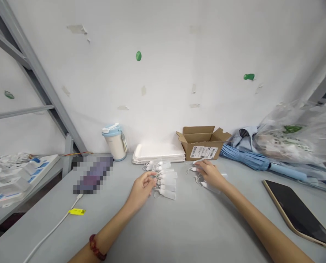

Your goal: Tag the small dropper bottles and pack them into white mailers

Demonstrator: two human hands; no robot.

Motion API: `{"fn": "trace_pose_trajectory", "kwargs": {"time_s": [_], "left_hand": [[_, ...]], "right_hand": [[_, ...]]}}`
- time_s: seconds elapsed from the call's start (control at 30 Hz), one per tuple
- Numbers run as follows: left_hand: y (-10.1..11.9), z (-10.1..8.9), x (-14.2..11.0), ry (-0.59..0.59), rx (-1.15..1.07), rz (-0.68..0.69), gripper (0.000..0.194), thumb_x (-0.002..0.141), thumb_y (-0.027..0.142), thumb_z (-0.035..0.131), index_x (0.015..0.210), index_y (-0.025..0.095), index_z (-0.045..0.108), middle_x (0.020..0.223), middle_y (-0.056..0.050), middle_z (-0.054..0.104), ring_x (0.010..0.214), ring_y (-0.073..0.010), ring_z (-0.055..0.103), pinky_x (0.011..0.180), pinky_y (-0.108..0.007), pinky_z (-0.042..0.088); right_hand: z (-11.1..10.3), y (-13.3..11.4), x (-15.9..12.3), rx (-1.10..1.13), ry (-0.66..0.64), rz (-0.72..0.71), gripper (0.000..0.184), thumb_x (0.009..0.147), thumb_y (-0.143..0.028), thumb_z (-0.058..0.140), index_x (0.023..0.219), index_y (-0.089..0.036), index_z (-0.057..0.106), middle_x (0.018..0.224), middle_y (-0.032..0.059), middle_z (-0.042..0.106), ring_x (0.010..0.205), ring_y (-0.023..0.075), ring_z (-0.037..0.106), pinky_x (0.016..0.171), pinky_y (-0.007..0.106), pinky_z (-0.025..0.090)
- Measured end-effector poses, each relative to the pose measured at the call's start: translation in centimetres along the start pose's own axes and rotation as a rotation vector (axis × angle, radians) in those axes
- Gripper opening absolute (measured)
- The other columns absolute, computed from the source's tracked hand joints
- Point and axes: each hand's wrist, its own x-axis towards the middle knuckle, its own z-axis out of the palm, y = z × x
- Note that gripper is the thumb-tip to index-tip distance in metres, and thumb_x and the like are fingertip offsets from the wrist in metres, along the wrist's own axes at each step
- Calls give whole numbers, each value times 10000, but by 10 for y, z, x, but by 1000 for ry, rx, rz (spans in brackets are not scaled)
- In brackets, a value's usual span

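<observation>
Several small translucent plastic bottles (167, 182) with white caps and thin loops lie in a column on the grey table. My left hand (141, 190) is at the cap end of this column, fingers curled and thumb close to the forefinger; what they pinch, if anything, is too small to make out. A second group of such bottles (212, 187) lies to the right, partly hidden under my right hand (210, 175). The fingers of that hand are bent down around the cap end of a small bottle (194, 169).
Behind the bottles are a stack of white sheets (158, 153) and an open cardboard box (202, 148). A cup (116, 144) stands left, near a cable (53, 230). A blue umbrella (245, 157), a plastic bag (296, 135) and a phone (299, 212) lie right.
</observation>
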Motion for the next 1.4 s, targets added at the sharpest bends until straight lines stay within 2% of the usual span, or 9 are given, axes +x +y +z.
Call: {"fn": "trace_pose_trajectory", "kwargs": {"time_s": [0.13,0.33,0.53,0.67,0.77,0.9,1.03,1.23,1.4], "left_hand": [[0,1,0,4,-5,-12,382,746,430,558,996,141,573,630,34,536,407,-58,396,426,-203,324],[4,2,-1,32,-9,-12,400,748,456,538,988,137,562,625,31,533,413,-61,388,419,-200,306],[11,3,-6,42,23,2,411,762,472,522,1000,138,548,646,27,523,429,-66,384,443,-214,327],[15,7,-13,6,40,24,396,782,462,514,1016,143,543,666,18,527,457,-74,394,459,-217,338],[19,10,-17,-24,57,23,380,792,435,520,1037,145,548,670,6,539,511,-95,431,487,-220,368],[22,12,-21,-83,44,27,386,817,413,503,1104,156,526,702,-2,551,543,-100,449,493,-216,379],[24,13,-25,-159,31,20,356,831,403,491,1088,161,539,711,1,555,510,-85,434,494,-216,383],[27,13,-29,-230,46,24,253,818,364,510,945,174,617,722,-9,576,528,-94,454,524,-222,397],[27,11,-27,-225,29,14,245,815,381,511,853,175,637,713,-4,563,522,-92,449,508,-216,378]], "right_hand": [[1,-4,0,21,-11,-32,242,829,-195,446,1009,-230,604,1089,85,600,1026,244,535,778,356,394],[2,-9,3,62,14,-64,247,792,-90,450,948,-189,614,1015,83,625,988,221,547,782,329,371],[1,-19,-1,114,152,-78,253,847,-81,373,995,-150,566,1067,131,589,1003,243,521,812,369,372],[-5,-36,-11,134,201,-126,219,877,-133,373,1015,-158,542,1036,127,589,983,257,518,808,404,387],[-11,-54,-22,158,194,-193,202,890,-168,389,1040,-166,523,1016,113,586,959,234,530,779,370,419],[-18,-84,-37,314,204,-320,186,910,-190,381,1022,-183,529,953,93,586,876,212,551,739,351,442],[-18,-104,-48,396,168,-380,193,916,-191,385,1039,-191,533,927,87,592,833,200,558,714,345,462],[-12,-108,-49,459,133,-388,193,917,-201,390,1027,-193,549,881,80,594,788,187,571,680,327,482],[-14,-104,-47,450,135,-375,206,921,-204,379,1033,-196,552,893,87,597,800,190,575,689,336,486]]}}
